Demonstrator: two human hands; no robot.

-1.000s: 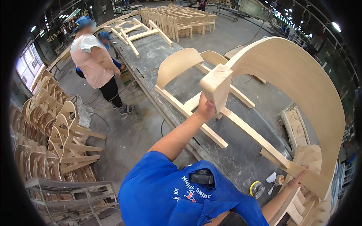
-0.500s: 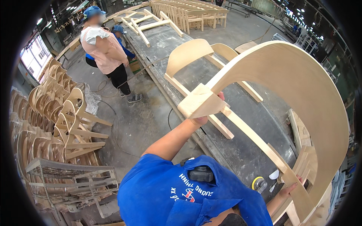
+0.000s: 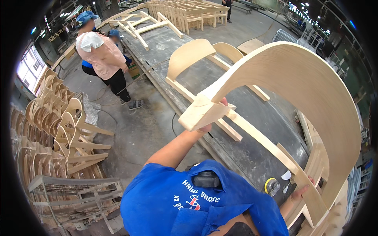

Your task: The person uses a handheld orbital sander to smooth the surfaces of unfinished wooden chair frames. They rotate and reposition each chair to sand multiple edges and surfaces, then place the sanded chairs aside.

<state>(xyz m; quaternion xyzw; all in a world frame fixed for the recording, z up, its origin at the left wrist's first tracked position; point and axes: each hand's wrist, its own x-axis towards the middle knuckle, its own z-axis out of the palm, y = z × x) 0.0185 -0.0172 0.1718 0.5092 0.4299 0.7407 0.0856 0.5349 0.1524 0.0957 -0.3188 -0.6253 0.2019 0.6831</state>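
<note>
A pale wooden chair frame [image 3: 330, 82] with a wide curved backrest is held up in front of me. My left hand [image 3: 205, 128] is closed around its near-left end, a thick shaped block; the block hides most of the fingers. At the frame's other end, lower right, my right hand [image 3: 300, 193] grips the wood with its fingers over the edge. A straight rail [image 3: 264, 135] runs between the two ends. Beyond it, a second curved chair frame [image 3: 189, 57] lies on the grey worktable [image 3: 157, 51].
A round sander [image 3: 271, 186] with a yellow rim rests near my right hand. Stacked chair frames [image 3: 63, 129] and a rack [image 3: 75, 188] stand on the left. A person in a pink top [image 3: 98, 55] is beside the table, with another crouching behind. More frames [image 3: 189, 13] stand far back.
The block in my left hand has shifted slightly left and down, tilting a little. Both hands keep their hold. The person in pink appears farther left as the view moves.
</note>
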